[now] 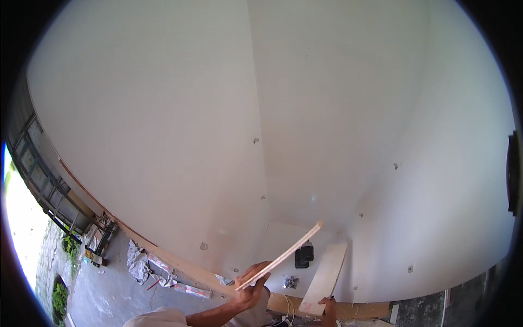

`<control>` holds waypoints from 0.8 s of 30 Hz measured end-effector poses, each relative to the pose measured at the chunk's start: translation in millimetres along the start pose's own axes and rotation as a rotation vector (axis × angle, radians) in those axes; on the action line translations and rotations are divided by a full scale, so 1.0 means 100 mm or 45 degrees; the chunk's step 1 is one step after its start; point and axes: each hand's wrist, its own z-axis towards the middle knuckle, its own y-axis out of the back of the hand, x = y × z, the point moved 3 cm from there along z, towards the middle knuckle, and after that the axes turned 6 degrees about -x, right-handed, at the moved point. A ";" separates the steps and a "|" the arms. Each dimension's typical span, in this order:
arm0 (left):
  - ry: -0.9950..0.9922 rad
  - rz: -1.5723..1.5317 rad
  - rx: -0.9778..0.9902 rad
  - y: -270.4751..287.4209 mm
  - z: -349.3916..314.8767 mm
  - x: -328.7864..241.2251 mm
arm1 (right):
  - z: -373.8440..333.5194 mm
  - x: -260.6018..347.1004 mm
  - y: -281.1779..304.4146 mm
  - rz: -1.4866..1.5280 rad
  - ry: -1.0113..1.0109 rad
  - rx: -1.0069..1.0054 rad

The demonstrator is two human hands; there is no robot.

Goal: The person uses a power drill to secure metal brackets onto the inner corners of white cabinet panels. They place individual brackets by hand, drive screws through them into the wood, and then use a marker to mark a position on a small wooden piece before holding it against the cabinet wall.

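the left hand [251, 288] is clamped on the near end of a plank [286, 252] — seen edge-on, slanting up and to the right; the right hand [328, 308] grips the near end of a pale board [327, 272], whose far-end contact cannot be told. between plank and board, in this view, appear a black object [304, 255] and small metal parts [290, 282] — white walls [338, 109] rise beyond.

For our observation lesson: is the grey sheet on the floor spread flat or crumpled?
Crumpled: the grey sheet shows creases and an uneven outline.
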 end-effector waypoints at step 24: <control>-0.585 -0.137 0.212 0.62 -0.07 -2.85 | -1.97 3.88 -1.85 1.330 -0.692 0.369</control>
